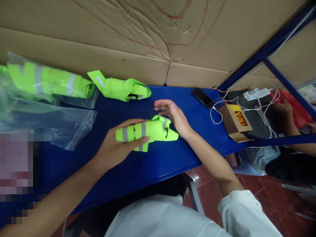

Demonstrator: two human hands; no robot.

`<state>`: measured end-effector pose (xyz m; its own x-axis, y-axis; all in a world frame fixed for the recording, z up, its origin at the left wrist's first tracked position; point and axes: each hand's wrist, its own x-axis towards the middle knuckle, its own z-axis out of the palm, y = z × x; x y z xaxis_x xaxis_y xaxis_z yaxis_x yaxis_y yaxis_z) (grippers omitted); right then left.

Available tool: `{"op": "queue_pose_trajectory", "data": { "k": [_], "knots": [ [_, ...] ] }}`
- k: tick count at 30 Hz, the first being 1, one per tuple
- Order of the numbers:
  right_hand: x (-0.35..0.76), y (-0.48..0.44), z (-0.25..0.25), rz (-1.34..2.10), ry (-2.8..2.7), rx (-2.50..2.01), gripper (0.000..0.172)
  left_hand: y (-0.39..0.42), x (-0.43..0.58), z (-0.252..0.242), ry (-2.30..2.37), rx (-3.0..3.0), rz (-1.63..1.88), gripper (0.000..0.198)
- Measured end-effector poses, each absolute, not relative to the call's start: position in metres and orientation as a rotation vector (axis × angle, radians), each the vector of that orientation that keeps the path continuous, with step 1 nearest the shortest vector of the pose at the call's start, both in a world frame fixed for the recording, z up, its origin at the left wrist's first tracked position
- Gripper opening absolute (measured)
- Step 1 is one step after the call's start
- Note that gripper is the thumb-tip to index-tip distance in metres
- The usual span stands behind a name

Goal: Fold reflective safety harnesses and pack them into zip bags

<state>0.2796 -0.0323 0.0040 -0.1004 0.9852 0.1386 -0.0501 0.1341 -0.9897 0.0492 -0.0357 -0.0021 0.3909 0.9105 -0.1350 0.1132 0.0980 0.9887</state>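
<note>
A rolled neon-green reflective vest (pixel 148 131) with grey stripes lies on the blue table (pixel 158 161). My left hand (pixel 116 146) is wrapped round the roll's left end, thumb underneath and fingers over it. Just behind the roll's right end is my right hand (pixel 172 115), its fingers stretched out and apart, holding nothing. A second rolled green vest (pixel 120 88) lies farther back against the cardboard wall.
Clear plastic bags (pixel 49 121) lie at the left, one holding a folded green vest (pixel 46 80). A black phone (pixel 202 97), a small cardboard box (pixel 234 121) and white cables (pixel 247 105) are at the right. Another person's hand (pixel 283 110) shows at far right.
</note>
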Motion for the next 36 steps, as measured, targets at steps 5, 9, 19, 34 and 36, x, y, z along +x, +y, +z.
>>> {"op": "queue_pose_trajectory", "data": {
  "k": [5, 9, 19, 34, 36],
  "knots": [
    [0.279, -0.045, 0.001, 1.59, -1.188, -0.935, 0.082, -0.016, 0.045, 0.001, 0.926, 1.291, 0.896, 0.061],
    [0.262, -0.059, -0.007, 1.522, -1.375, -1.12, 0.091, -0.02, 0.045, -0.003, 0.895, 1.316, 0.782, 0.075],
    [0.253, -0.068, 0.0, 1.507, -1.378, -1.039, 0.077, -0.042, 0.042, -0.017, 0.759, 1.718, 1.007, 0.052],
    [0.274, -0.057, 0.003, 1.175, -1.174, -1.212, 0.053, -0.035, -0.025, 0.037, 1.674, 2.294, 1.075, 0.038],
    [0.275, -0.053, 0.0, 1.208, -1.032, -1.234, 0.051, -0.037, -0.043, 0.032, 2.024, 2.263, 0.903, 0.046]
  ]
}}
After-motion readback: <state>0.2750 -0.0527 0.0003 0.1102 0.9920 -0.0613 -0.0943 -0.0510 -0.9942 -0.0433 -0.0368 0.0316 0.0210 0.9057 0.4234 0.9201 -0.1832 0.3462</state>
